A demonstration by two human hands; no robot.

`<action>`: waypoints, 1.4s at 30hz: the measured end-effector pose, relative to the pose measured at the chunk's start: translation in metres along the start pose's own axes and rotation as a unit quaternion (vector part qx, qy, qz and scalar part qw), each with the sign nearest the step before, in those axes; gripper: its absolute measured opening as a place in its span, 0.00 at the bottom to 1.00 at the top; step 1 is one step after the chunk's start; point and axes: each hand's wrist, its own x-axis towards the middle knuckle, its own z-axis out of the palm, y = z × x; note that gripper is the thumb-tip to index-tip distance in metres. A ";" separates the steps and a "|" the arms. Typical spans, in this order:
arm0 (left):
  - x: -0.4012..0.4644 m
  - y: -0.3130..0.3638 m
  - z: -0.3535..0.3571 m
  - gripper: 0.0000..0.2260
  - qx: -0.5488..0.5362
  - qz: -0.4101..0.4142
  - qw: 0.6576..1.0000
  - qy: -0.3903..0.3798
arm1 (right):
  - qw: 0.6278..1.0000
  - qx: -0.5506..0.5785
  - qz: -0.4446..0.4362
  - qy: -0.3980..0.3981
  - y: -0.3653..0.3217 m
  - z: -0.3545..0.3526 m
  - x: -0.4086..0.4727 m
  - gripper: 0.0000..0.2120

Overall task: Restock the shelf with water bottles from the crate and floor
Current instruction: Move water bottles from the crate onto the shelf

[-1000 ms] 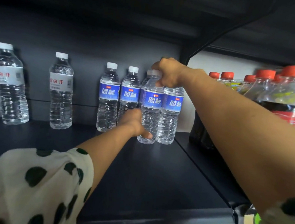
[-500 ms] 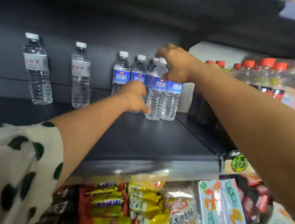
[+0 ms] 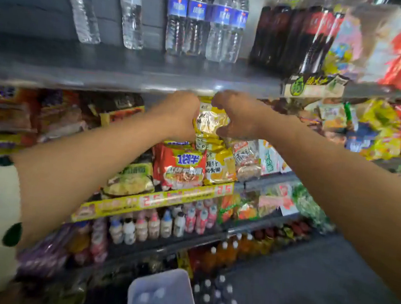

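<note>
Head view: both hands are out front, level with the shelf's front edge and empty. The left hand [image 3: 180, 114] shows its back with fingers curled under, nothing in it; the right hand [image 3: 238, 117] hangs with fingers loosely curled, gripping nothing. Between them, a yellow snack packet [image 3: 210, 123] shows on the rack behind, though contact is too blurred to call. Up at twelve o'clock, the blue-label water bottles [image 3: 204, 19] stand upright in a tight cluster on the shelf [image 3: 104, 66], with two white-label bottles [image 3: 106, 6] at eleven o'clock. Dark cola bottles [image 3: 295, 35] sit at one o'clock. Down at six o'clock, the crate [image 3: 163, 295] holds white-capped bottles, with a floor pack of bottles [image 3: 215, 301] just beside it.
</note>
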 end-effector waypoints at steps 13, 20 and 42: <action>-0.150 -0.038 0.269 0.10 -0.010 -0.059 0.946 -0.320 | 0.962 0.120 0.012 -0.244 -0.091 0.291 -0.127 0.24; -0.222 -0.067 0.439 0.23 -0.035 -0.128 0.898 -0.420 | 0.920 0.144 0.009 -0.364 -0.135 0.495 -0.181 0.28; -0.280 -0.117 0.611 0.24 -0.074 -0.166 0.896 -0.405 | 0.922 0.098 -0.024 -0.373 -0.165 0.677 -0.173 0.18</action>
